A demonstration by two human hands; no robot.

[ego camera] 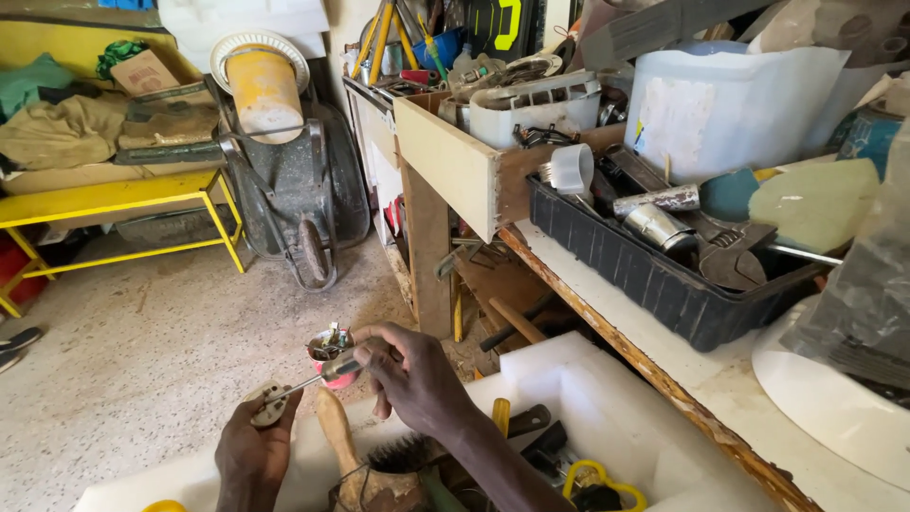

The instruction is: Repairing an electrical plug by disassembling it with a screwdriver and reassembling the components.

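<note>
My left hand (pixel 248 453) holds a small cream-coloured electrical plug (pixel 266 403) low in the head view. My right hand (pixel 409 374) grips a screwdriver (pixel 327 373) with a clear handle, and its metal tip rests in the plug. A small red cup (pixel 331 353) with metal bits stands right behind the screwdriver. Below my hands lies a white tub (pixel 607 408) holding a wooden-handled brush (pixel 365 465), a yellow-handled tool (pixel 597 482) and other tools.
A workbench edge (pixel 607 332) runs along the right, carrying a black crate (pixel 654 275) of tools and a white bucket (pixel 720 104). An open wooden drawer (pixel 455 161) juts out above. A wheelbarrow (pixel 294 180) leans at the back; a yellow bench (pixel 114 204) stands left.
</note>
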